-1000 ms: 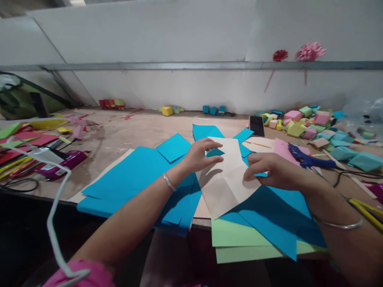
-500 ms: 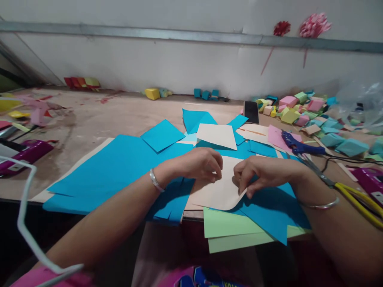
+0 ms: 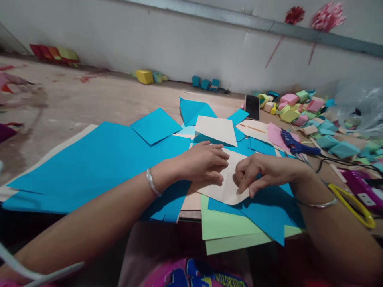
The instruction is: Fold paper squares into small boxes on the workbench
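Uncurled since the earlier frame, the left hand spreads its fingers loosely over a cream paper sheet overlapping flat blue paper; the right hand, fingers bent, touches its right edge, whether pinching I cannot tell.

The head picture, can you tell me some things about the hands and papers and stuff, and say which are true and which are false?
1. The right hand is at the edge of the cream sheet. True.
2. The left hand is holding a phone. False: the left hand is over the cream sheet, and the black phone is farther back.
3. Part of the blue glue gun overlaps the pink paper. True.
4. The left wrist is bare. False: a silver bracelet is on it.
5. Green paper covers the blue paper at the front edge. False: the blue paper lies over the green sheets.
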{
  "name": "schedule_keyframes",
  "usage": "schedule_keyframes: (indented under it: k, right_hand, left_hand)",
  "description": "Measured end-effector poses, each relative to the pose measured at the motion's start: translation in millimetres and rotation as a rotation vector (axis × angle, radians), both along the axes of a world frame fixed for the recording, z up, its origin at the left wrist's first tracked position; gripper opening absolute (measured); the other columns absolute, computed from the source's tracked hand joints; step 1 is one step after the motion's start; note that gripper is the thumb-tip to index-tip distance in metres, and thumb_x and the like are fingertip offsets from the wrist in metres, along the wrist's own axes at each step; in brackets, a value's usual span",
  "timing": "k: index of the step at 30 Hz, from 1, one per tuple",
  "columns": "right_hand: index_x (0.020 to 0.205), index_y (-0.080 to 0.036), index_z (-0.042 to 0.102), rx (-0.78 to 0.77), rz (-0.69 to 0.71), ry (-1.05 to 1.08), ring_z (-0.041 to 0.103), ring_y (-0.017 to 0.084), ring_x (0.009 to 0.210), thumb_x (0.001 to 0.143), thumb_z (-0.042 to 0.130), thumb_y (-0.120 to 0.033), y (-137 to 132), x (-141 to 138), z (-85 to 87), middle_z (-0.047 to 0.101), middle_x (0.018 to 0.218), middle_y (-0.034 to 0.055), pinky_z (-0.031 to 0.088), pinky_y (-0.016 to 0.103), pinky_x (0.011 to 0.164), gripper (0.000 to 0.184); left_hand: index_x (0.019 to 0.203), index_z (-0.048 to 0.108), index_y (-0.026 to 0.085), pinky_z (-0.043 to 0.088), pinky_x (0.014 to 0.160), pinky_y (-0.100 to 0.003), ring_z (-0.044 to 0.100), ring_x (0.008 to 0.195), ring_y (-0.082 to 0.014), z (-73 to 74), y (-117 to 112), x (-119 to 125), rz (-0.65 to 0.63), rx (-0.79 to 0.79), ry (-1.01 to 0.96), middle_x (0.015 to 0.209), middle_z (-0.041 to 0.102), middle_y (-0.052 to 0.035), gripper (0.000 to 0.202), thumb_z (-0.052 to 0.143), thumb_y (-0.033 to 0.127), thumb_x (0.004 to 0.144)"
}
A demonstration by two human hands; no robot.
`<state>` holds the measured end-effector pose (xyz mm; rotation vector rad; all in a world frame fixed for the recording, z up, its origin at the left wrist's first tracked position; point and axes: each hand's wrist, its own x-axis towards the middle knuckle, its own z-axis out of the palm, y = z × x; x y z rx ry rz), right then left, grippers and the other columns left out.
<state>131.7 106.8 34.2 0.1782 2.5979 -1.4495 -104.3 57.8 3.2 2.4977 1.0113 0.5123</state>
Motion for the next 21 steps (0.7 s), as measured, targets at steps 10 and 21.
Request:
schedule_keyframes:
  k: [10, 21]
  right_hand:
    - [0.104, -0.018, 0.073, 0.1, -0.055, -0.019, 0.062, 0.015, 0.09, 0.086, 0.066, -0.031, -0.5, 2.4, 4.2, 0.066, 0.095, 0.0076, 0.048, 0.027, 0.082, 0.023]
    - [0.078, -0.016, 0.065, 0.428, -0.293, -0.095, 0.055, 0.014, 0.072, 0.092, 0.056, -0.039, -4.3, -5.7, -4.3, 0.061, 0.072, 0.0036, 0.039, 0.027, 0.066, 0.028]
  left_hand:
    - [0.103, 0.066, 0.026, 0.014, 0.113, -0.048, 0.035, 0.137, -0.0295, -4.8, 1.5, -0.1, 0.04, -0.038, 0.049, 0.126, 0.062, -0.0038, 0.025, 0.072, 0.029, 0.079]
    - [0.103, 0.066, 0.021, 0.016, 0.114, -0.05, 0.034, 0.137, -0.0361, -5.9, 2.5, -3.0, 0.024, -0.083, 0.003, 0.141, 0.051, -0.0088, 0.048, 0.085, 0.041, 0.062]
